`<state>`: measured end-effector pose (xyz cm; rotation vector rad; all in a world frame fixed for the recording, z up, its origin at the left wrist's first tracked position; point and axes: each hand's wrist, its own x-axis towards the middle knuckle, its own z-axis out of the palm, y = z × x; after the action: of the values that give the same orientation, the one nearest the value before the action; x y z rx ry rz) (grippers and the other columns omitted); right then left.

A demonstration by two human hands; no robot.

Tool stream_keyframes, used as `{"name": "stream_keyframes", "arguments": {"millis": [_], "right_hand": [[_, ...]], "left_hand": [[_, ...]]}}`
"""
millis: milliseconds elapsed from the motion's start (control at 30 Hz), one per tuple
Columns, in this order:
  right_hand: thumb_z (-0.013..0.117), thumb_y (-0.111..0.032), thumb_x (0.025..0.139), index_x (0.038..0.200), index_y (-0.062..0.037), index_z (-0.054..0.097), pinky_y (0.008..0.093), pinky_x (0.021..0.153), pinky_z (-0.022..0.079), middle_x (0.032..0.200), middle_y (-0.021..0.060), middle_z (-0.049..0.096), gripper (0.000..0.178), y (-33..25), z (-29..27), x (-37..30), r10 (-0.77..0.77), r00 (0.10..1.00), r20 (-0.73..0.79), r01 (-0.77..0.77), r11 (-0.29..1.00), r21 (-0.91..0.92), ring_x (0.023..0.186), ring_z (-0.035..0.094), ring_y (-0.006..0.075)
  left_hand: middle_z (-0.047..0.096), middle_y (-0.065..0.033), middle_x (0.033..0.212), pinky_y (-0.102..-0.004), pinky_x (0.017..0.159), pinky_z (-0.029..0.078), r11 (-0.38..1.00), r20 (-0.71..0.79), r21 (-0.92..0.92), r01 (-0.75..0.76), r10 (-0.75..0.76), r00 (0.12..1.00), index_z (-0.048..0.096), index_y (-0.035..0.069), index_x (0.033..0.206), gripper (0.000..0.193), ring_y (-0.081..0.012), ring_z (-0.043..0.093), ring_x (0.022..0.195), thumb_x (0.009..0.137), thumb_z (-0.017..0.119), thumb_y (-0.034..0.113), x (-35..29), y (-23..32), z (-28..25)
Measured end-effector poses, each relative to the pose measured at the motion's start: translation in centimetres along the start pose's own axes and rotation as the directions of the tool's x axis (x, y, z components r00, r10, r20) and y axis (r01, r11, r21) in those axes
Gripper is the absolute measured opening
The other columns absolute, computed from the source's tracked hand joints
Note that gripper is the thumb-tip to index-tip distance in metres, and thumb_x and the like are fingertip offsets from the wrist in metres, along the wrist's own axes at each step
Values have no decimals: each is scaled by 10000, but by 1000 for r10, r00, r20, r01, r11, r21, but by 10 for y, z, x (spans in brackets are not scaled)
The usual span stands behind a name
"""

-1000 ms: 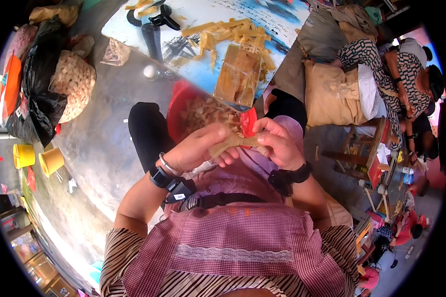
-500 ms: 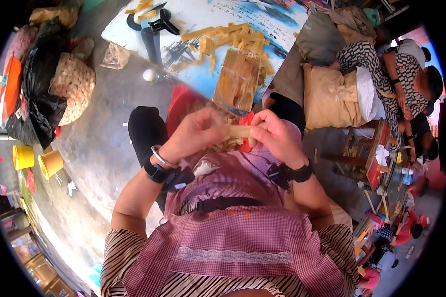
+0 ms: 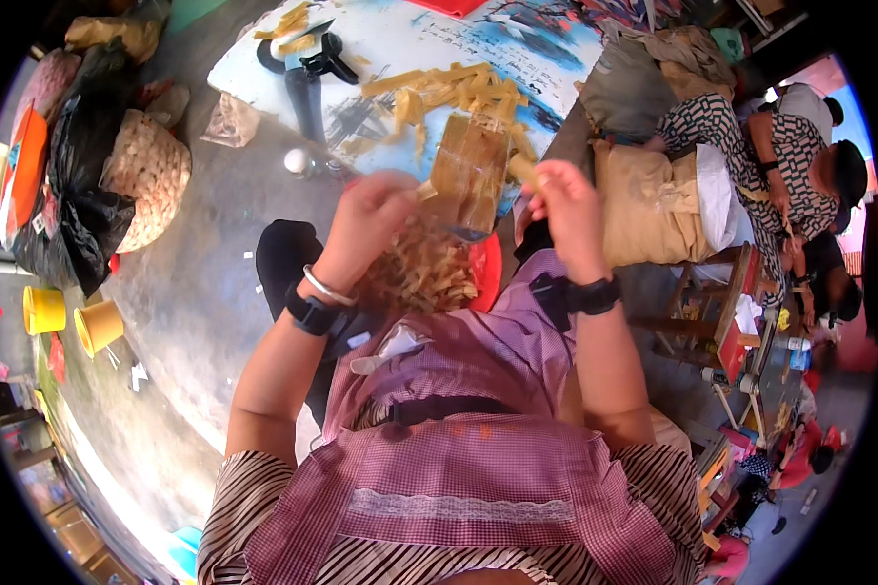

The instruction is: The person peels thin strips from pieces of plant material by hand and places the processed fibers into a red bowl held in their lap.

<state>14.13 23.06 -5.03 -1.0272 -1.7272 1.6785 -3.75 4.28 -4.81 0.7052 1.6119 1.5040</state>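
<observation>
1. A flat brown sheet (image 3: 470,174) is held up between the two hands, above the lap; its near edge hangs over a red basin (image 3: 485,273) filled with pale strips (image 3: 427,271).
2. Left hand (image 3: 366,219) — raised, wrist bent, fingers closed on the sheet's left edge. A bangle and a dark watch are seen on the wrist.
3. Right hand (image 3: 564,205) — raised at like height, fingers pinched together on the sheet's right upper corner; a dark watch is worn on that wrist.
4. Beyond the hands, a printed mat (image 3: 429,39) is spread on the floor, with yellow strips (image 3: 449,93) scattered over it and black shears (image 3: 307,63) at its far left.
5. Open concrete floor (image 3: 195,292) lies to the left; it is bounded by a woven basket (image 3: 151,175), a black bag (image 3: 78,195) and two yellow cups (image 3: 73,317).
6. To the right, room is tight — a tan sack (image 3: 654,200) and a wooden stool (image 3: 722,312) stand close, with another person (image 3: 780,146) seated further off.
</observation>
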Motion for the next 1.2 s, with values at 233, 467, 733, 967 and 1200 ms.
{"name": "stream_keyframes", "arguments": {"millis": [233, 467, 733, 967, 1200], "right_hand": [[488, -82, 929, 1302, 1, 438, 234, 732, 483, 1164, 109, 568, 386, -43, 2, 18, -242, 967, 81, 242, 970, 6, 857, 612, 143], [515, -99, 919, 1103, -25, 573, 215, 647, 471, 959, 47, 642, 206, 15, -49, -30, 90, 984, 155, -91, 996, -5, 787, 600, 100], [521, -94, 911, 1016, -22, 607, 179, 480, 413, 839, 59, 655, 154, 88, -79, -59, 230, 973, -32, -230, 973, -19, 597, 578, 70], [523, -91, 913, 1004, -17, 599, 167, 410, 369, 762, 64, 643, 140, 95, -71, -55, 169, 968, -184, -169, 985, 18, 504, 537, 55], [522, -77, 912, 996, -14, 597, 170, 396, 357, 749, 65, 637, 130, 94, -72, -54, 157, 966, -207, -157, 987, 16, 487, 523, 51]], "left_hand": [[606, -83, 1017, -241, 694, 480, 783, 128, -563, 264, -233, 964, 554, 2, 1107, 247, -140, 579, 791, 899, 421, -15, -33, -12, -14], [645, -69, 872, -273, 637, 505, 921, 65, 312, 234, -266, 962, 618, 29, 1019, 166, -154, 620, 727, 881, 536, 69, -37, -120, -41], [602, -79, 1053, -278, 747, 502, 952, 245, -71, 298, -273, 930, 556, 16, 1144, 239, -143, 606, 854, 925, 533, 110, 15, -134, -48], [652, -106, 936, -282, 644, 496, 778, 141, 628, 4, -119, 983, 509, -6, 1191, 309, -202, 630, 785, 904, 469, 101, 41, -221, -72], [643, -134, 892, -340, 594, 477, 488, 419, 799, -350, -36, 907, 515, 6, 1161, 311, -253, 620, 740, 871, 471, 109, 24, -306, -59]]}}
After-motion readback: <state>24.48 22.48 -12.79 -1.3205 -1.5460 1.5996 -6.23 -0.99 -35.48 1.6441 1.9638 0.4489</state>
